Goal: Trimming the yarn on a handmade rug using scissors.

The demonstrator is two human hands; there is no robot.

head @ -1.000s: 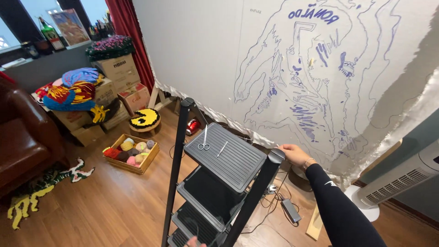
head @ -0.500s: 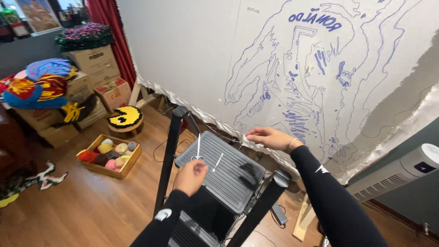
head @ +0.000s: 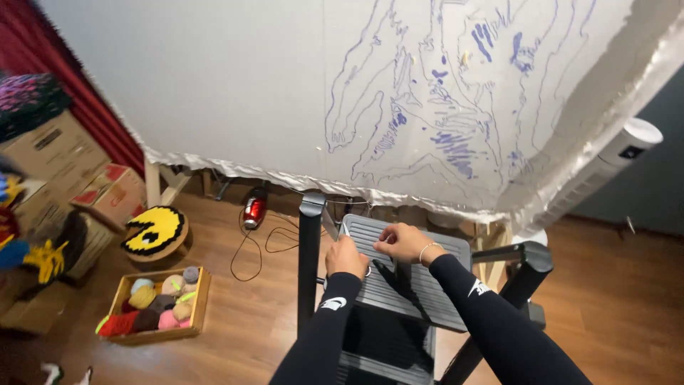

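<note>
- Overhead, the head view looks down on a black step ladder (head: 410,285) whose ribbed grey top step lies under both hands.
- Left hand (head: 347,258) rests at the near left edge of that step, fingers curled down on a small metal ring, perhaps scissor handles (head: 366,271); how tightly it holds them I cannot tell.
- Right hand (head: 402,242) sits just beside the left, touching the step, fingers bent inward toward the left hand; whether it pinches anything is hidden.
- Both arms wear black sleeves, and a thin bracelet (head: 425,249) circles the right wrist.
- Beyond the hands hangs a white cloth (head: 285,93) with blue line drawing.
- Left of the hands, well apart on the wooden floor (head: 242,314), stand a wooden box of yarn balls (head: 153,305), a yellow round stool (head: 155,229) and a red can (head: 254,208) with cables.
</note>
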